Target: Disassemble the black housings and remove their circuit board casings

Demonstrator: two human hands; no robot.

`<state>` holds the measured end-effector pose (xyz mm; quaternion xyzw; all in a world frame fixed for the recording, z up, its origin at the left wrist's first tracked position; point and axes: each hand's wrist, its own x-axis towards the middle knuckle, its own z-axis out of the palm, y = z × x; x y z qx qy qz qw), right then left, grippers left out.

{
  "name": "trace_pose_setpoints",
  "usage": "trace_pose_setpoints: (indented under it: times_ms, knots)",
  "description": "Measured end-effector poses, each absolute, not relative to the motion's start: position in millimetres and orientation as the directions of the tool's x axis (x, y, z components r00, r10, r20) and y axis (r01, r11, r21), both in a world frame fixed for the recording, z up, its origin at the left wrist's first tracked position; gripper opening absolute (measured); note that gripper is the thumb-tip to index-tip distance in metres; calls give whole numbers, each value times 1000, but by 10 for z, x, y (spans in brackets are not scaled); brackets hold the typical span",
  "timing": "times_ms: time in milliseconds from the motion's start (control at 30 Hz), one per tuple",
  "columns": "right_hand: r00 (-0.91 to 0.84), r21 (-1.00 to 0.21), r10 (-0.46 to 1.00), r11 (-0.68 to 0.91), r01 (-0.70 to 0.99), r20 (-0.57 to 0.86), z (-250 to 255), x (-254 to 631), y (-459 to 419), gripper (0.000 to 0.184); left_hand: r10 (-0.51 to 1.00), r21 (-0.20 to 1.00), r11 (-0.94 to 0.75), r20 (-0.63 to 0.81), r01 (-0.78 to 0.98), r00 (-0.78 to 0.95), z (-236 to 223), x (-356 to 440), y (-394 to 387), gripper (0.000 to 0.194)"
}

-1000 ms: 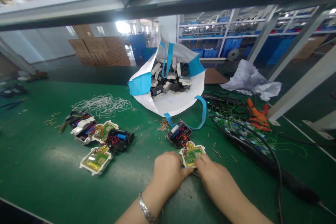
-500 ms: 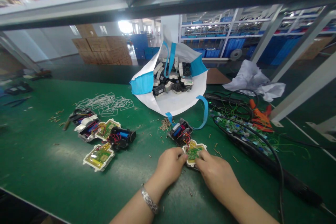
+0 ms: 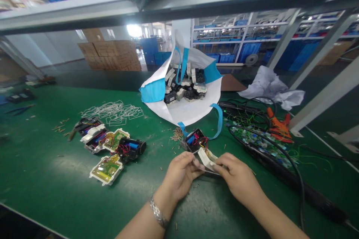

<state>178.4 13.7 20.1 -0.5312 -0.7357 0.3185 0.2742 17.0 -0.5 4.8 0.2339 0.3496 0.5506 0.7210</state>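
Both hands grip a white cover plate (image 3: 206,158) with a green circuit board inside, tilted up on edge above the green mat. My left hand (image 3: 181,175), with a silver bracelet on the wrist, pinches its left end. My right hand (image 3: 238,177) pinches its right end. Red wires run from the plate to a black housing (image 3: 193,140) with a blue cell, lying just beyond my fingers.
A white and blue bag (image 3: 183,93) full of similar units stands behind. Opened units (image 3: 112,147) lie at left, beside white gasket outlines (image 3: 112,110). Screws (image 3: 176,133) are scattered about. A black cabled tool (image 3: 280,168), orange pliers (image 3: 276,125) and crumpled paper (image 3: 269,84) lie right.
The cover plate lay flat on the mat under my fingertips; now both hands have lifted and tilted it on edge. The view has shifted slightly.
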Motion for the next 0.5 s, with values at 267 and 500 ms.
trace_pose_setpoints:
  times_ms: [267, 500]
  knots:
    - [-313, -928, 927, -83, 364, -206, 234, 1607, 262, 28, 969, 703, 245, -188, -668, 159, -49, 203, 28, 28]
    - [-304, -972, 931, -150, 180, -200, 198, 1583, 357, 32, 985, 722, 162, -76, -672, 155, -22, 224, 8, 31]
